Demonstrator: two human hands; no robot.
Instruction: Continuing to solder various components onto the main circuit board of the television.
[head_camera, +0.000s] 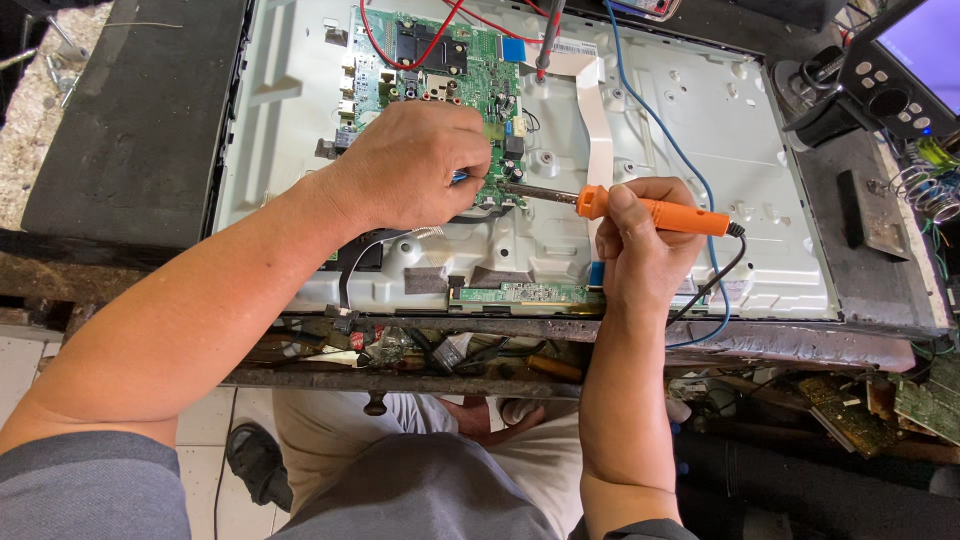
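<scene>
Circuit board: green, fixed to the grey metal back panel of an opened flat screen, at about 11 o'clock on that panel. The left hand lies over the board's lower edge, fingers pinched on something small with a blue tip; what it is cannot be told. The right hand is closed around the orange handle of a soldering iron, whose dark tip points toward 9 o'clock and ends just beside the left fingers at the board's edge.

Risks, as judged:
- Hot tip very near the left fingertips; a slip could burn them.
- Tip sliding across crowded parts could bridge or lift them.
- The iron's black cord and a blue wire trail over the panel; a tug could drag the tip.
- A white flat ribbon cable runs just at 12 o'clock of the iron; heat could mark it.

Surface: dark, worn counter, its front edge rusted and scuffed, loose parts and scrap boards underneath. A meter stands at 2 o'clock, coiled solder at 3 o'clock. Red wires cross the board. Pale tiled floor below.
</scene>
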